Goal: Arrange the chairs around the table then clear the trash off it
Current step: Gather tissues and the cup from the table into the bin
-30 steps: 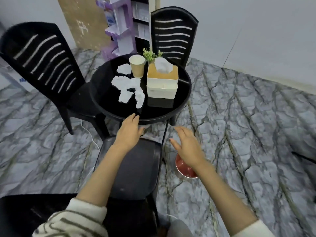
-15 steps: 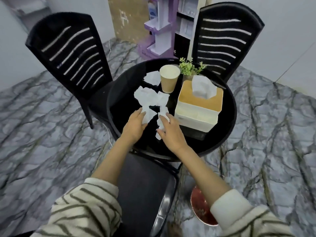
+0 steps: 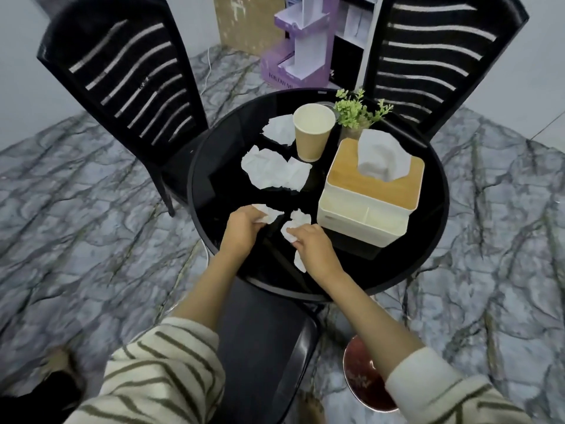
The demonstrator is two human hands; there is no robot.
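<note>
A round black table [image 3: 428, 246] stands before me. My left hand [image 3: 241, 229] is closed on a crumpled white tissue [image 3: 270, 213] near the table's front. My right hand [image 3: 315, 247] grips another crumpled tissue [image 3: 293, 231] beside it. Two more crumpled tissues lie loose farther back: a large one [image 3: 273, 172] mid-table and a smaller one [image 3: 279, 130] next to a brown paper cup [image 3: 312, 136]. Black slatted chairs stand at the left [image 3: 122, 75] and at the back right [image 3: 440, 56]. A third chair's seat [image 3: 263, 341] is tucked under the table's near edge.
A white tissue box with a wooden lid [image 3: 371, 191] and a small green plant [image 3: 357, 111] sit on the table's right half. A red bin [image 3: 367, 377] stands on the marble-patterned floor at lower right. A purple shelf unit [image 3: 299, 41] is behind the table.
Both hands went from above the near chair onto the table, reached the front tissues, and now each has closed on one and drawn it toward me. The view has come closer.
</note>
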